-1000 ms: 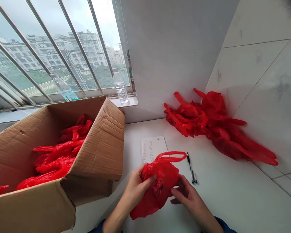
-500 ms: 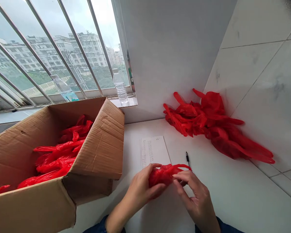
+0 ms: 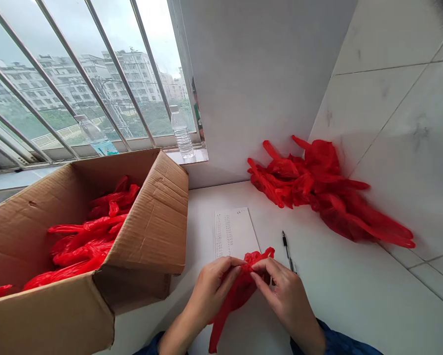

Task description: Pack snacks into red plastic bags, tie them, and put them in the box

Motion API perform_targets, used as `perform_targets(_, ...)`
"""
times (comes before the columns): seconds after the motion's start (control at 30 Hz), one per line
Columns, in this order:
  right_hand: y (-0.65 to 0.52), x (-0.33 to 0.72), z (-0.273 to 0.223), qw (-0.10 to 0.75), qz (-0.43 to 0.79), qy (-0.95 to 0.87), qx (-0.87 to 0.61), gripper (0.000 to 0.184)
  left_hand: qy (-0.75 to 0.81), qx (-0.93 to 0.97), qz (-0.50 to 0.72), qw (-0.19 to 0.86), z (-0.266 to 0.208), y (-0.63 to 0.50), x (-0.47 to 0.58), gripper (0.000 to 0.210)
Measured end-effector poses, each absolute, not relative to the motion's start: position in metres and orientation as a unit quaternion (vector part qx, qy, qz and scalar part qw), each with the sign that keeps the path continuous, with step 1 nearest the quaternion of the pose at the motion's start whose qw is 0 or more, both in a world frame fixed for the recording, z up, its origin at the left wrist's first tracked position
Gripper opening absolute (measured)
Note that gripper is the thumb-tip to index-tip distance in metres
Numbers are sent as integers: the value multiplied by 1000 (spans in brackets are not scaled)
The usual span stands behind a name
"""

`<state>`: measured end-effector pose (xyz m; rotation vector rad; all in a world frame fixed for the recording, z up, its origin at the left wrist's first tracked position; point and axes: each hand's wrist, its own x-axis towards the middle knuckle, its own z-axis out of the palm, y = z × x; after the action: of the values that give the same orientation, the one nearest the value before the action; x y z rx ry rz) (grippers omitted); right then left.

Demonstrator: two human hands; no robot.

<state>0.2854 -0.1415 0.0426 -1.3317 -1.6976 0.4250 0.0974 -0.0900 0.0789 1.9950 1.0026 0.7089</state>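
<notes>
At the far left, metal window bars (image 3: 118, 74) are set across the window above the sill. Below them, an open cardboard box (image 3: 51, 310) is placed on the white table (image 3: 340, 301). Crumpled red plastic bags (image 3: 81, 246) are contained in the box. Behind its rear wall, a clear bottle with a blue label (image 3: 95, 138) is seen, its base hidden by the box. To the right of this, a clear ribbed bottle (image 3: 182, 135) with a white cap is stood upright on the windowsill (image 3: 200, 157).

Right of the box, a handwritten sheet (image 3: 236, 229) is laid on the table; its near edge is partly covered from view. In front of it, the left hand (image 3: 216, 283) is closed narrowly, with material pinched between thumb and fingers. One red plastic bag (image 3: 239, 292) is held between the two hands, with its gathered upper part gripped and a long strip hung below the left hand. The same bag is pinched by the right hand (image 3: 282, 288), whose fingertips are brought close to those of the left. Just beyond the right hand, a black-and-clear pen (image 3: 286, 249) is laid on the table.

Farther right, a loose heap of red bags (image 3: 299, 182) is piled in the corner, against the tiled wall (image 3: 402, 123).
</notes>
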Motion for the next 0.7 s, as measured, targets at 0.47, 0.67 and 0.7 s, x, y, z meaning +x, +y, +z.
perform_targets(0.47,-149,292,46,426,169,-720,-521,14,369,808,325,325,71,-90,94,24)
perform_targets(0.67,-153,305,41,433,181,-685,-558,13,432,755,378,317,63,-83,84,28)
perform_targets(0.7,-154,307,40,433,191,-679,-562,13,441,747,383,317,61,-82,83,29)
